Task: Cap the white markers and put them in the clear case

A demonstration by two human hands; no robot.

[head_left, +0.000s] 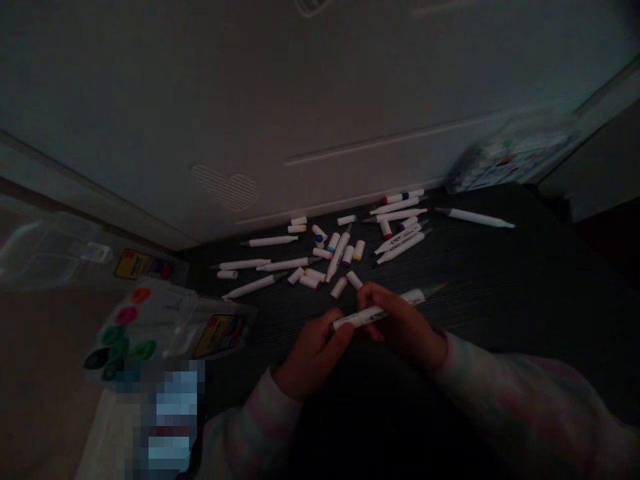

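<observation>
A white marker (413, 297) with a bare orange-tipped end points to the right, tilted slightly upward, above the dark tabletop. My right hand (406, 328) is closed around its middle. At the marker's other end, my left hand (316, 352) pinches a white capped part between thumb and fingers. Beyond my hands lie loose white caps (339, 287) with coloured ends. Uncapped white markers (338, 257) are scattered among them, several to the left and several to the right. The picture is dark, so small print cannot be read.
On the left stands a clear plastic case (173, 307) holding coloured-end markers, with an open transparent lid (55, 250) behind it. A clear pack (510, 160) leans at the back right. A pale panel (320, 100) rises behind the dark table (500, 287).
</observation>
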